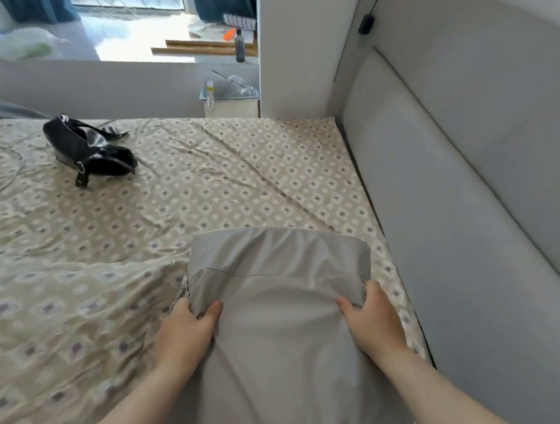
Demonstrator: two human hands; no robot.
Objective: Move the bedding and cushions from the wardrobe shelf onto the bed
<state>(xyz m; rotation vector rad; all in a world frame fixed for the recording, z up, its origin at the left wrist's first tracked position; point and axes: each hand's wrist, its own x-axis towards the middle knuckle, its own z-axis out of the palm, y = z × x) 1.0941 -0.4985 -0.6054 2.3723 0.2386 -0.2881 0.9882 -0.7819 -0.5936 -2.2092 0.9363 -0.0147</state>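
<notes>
Head view: hands (188, 329) gripping pillow (276, 310)

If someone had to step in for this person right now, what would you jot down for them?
Left hand: gripping the grey pillow at its left edge.
Right hand: gripping its right edge.
Pillow: over the patterned bed, near the headboard; whether it fully rests there is unclear.
Done: this pillow has reached the bed.
Left: set it down and let go. The wardrobe is out of view, so check the shelf for more. A black bag also lies on the bed.
</notes>
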